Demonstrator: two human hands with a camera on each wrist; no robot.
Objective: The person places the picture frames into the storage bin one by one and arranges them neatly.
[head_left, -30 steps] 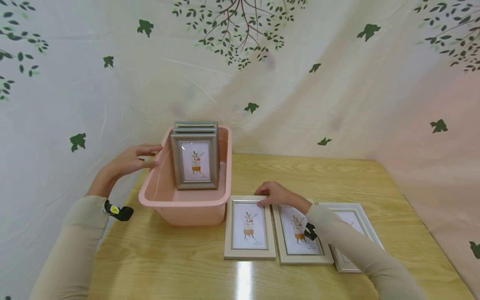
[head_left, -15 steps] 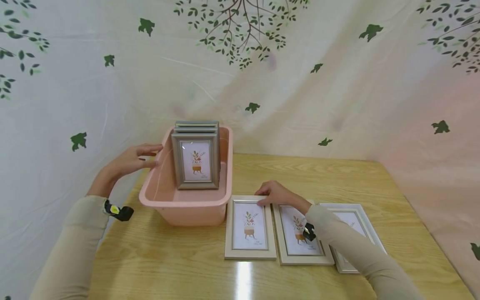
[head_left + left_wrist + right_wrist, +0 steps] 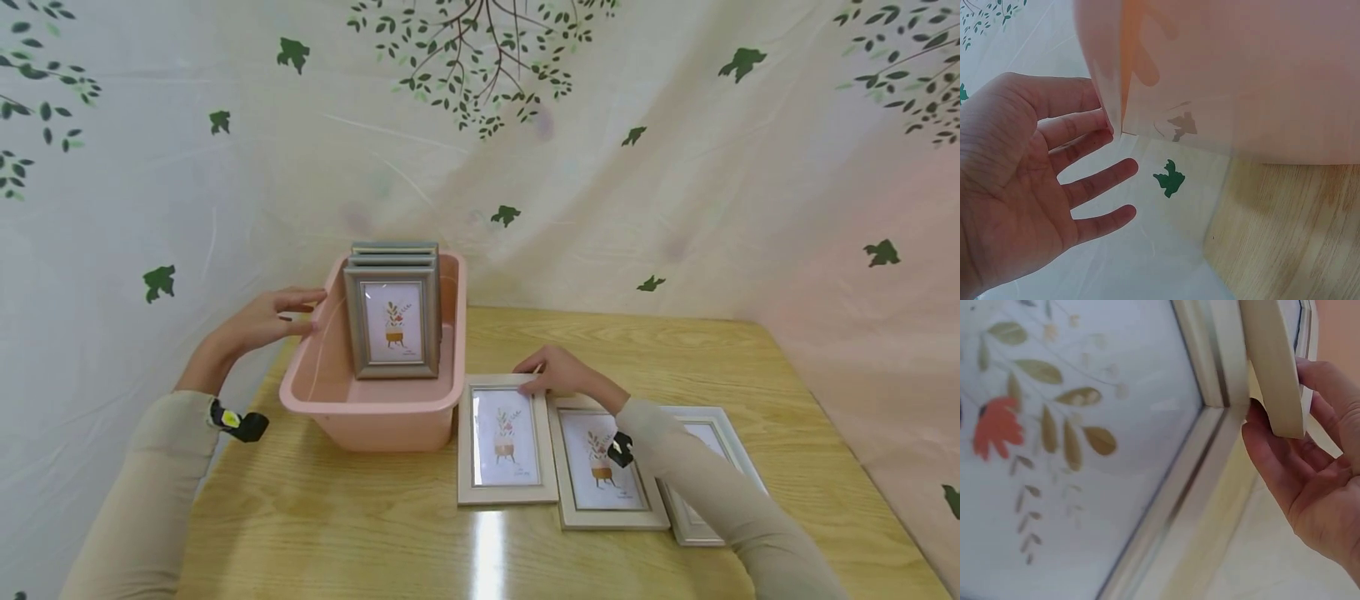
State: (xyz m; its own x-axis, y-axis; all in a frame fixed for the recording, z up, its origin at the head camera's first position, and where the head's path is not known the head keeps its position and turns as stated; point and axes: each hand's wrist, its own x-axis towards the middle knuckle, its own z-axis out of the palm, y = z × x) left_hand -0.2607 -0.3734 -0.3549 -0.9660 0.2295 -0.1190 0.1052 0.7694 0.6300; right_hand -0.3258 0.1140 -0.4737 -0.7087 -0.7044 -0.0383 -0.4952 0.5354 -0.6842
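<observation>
At the top edge of a cream picture frame, my right hand pinches its border between thumb and fingers. That edge is raised off the table in the right wrist view, where my right hand has fingers beneath the frame. To the left, my left hand touches the side of a pink plastic bin with mostly straight fingers. In the left wrist view the left hand is spread beside the bin's wall. Three grey-brown picture frames stand upright inside the bin, one behind another.
A second cream frame lies flat right beside the held one. Farther right lies a whitish frame, partly hidden under my right sleeve. The wooden table meets a leaf-printed curtain at the back and sides.
My right hand has moved slightly away from me and up, raising the top edge of the cream frame, which has shifted with it. The left hand and the bin have stayed put.
</observation>
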